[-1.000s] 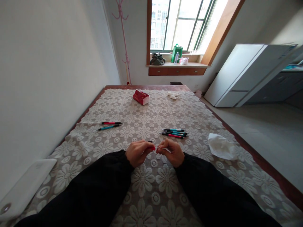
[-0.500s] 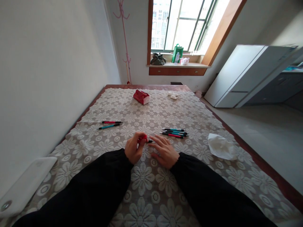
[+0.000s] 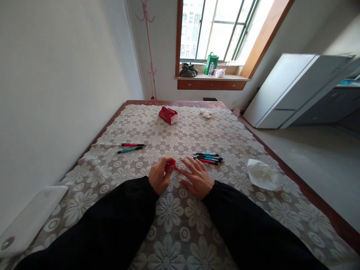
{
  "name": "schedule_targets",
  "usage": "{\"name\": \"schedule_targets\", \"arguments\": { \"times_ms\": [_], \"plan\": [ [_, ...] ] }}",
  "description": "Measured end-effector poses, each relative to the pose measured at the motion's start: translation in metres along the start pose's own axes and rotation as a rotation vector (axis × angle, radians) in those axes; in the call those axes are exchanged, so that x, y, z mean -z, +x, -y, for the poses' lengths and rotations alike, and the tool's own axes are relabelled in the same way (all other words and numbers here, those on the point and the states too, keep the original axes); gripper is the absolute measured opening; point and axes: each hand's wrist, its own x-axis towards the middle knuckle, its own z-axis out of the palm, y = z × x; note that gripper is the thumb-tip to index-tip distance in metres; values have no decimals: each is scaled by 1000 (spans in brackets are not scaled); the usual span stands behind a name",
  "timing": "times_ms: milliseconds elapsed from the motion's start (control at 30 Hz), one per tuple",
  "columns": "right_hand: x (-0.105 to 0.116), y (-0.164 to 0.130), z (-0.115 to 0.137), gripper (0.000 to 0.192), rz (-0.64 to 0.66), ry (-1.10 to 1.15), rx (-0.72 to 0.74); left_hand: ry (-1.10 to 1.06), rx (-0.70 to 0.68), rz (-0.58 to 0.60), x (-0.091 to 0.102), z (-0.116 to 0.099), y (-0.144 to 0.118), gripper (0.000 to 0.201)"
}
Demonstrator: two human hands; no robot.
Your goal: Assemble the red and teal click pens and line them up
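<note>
My left hand [image 3: 161,175] is closed, thumb and fingers pinching a small red pen part [image 3: 173,162], most of which the fingers cover. Beside it my right hand [image 3: 198,178] lies low over the tablecloth, palm down with its fingers apart. Its fingertips come close to the red part, and a tiny dark bit shows between the hands, too small to make out. Just beyond the right fingers lies a group of teal and red pens [image 3: 208,158] with black ends. Farther left, a red pen [image 3: 133,145] and a teal pen [image 3: 130,150] lie side by side.
A lace tablecloth [image 3: 169,212] covers the table. Toward the far end are a red tissue pack [image 3: 168,114] and a crumpled white scrap [image 3: 206,114]. A white tissue [image 3: 263,174] lies at right, a white device [image 3: 32,217] at left by the wall.
My right hand's fingers have spread a little and shifted forward, nearer the pen group. The dark piece seen between the hands is now mostly hidden. My left hand keeps its pinch.
</note>
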Motion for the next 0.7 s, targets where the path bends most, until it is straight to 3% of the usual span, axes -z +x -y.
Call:
{"name": "schedule_targets", "arguments": {
  "times_ms": [100, 433, 700],
  "plan": [
    [1, 0, 0, 46, -4, -41, 24, 14, 2, 9, 0, 0, 0, 15],
    [2, 1, -2, 71, 28, -39, 7, 61, 33, 8, 1, -1, 2, 14],
    [2, 1, -4, 57, 133, 19, 104, 95, 44, 43, -1, 3, 2, 14]
  ]
}}
